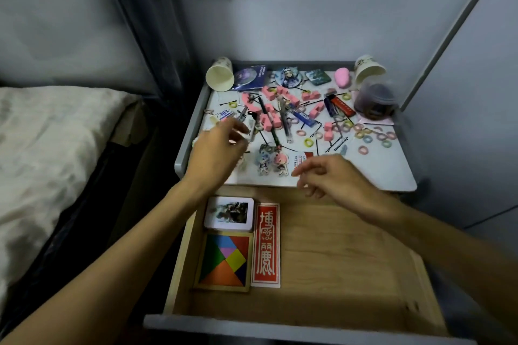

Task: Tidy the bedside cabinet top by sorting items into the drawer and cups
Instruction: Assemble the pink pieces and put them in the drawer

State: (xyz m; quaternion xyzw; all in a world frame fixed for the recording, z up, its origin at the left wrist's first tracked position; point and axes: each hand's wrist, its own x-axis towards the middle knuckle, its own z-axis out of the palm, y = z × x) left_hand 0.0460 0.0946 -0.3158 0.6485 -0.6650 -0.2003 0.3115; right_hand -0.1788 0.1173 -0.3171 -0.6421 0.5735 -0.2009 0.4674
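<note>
Wooden drawer point(336, 260) is holding three items point(223, 262); clutter point(269, 115) is covering the grey-rimmed cabinet top point(392, 171); left hand point(221, 148) is reaching, grip unclear; right hand point(333, 173) is hovering slack, empty.

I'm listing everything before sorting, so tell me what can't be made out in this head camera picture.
1. Left hand: the fingers are motion-blurred, so it is unclear whether they pinch anything. They also cover items on the cabinet top.
2. Red-and-white card: partly behind the right hand, and the print is too small to read.
3. Dark jar: blurred, so the contents are unreadable.
4. Drawer: the right side is hidden by the right forearm.
</note>
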